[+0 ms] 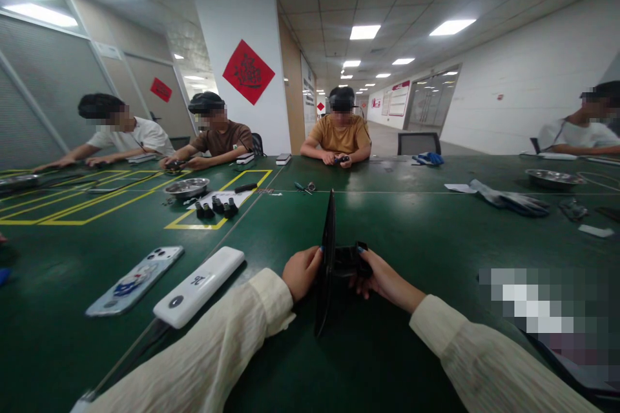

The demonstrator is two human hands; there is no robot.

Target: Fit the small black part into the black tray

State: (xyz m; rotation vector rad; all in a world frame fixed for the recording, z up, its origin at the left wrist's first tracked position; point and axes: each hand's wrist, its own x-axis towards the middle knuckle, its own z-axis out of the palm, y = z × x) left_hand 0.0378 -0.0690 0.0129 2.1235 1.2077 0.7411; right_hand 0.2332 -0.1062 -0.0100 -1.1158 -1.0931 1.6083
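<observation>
In the middle of the head view a thin black panel [327, 258] stands on edge, turned nearly edge-on to me. My left hand [303, 272] is closed on its left face, the thumb pressed near the edge. Joined to or touching its right side is a black bracket-like part [345, 261]; I cannot tell how the two are connected. My right hand [378, 276] grips the outer end of this part, thumb on top and fingers curled beneath. The panel's faces are mostly hidden by the angle.
On the green table [271, 219] lie a phone [135, 281] and a cabled white power bank [201, 287] at left. Further off are several black fittings [217, 208], a metal bowl [186, 188], pliers [304, 188] and gloves [508, 199]. Several people sit around the table.
</observation>
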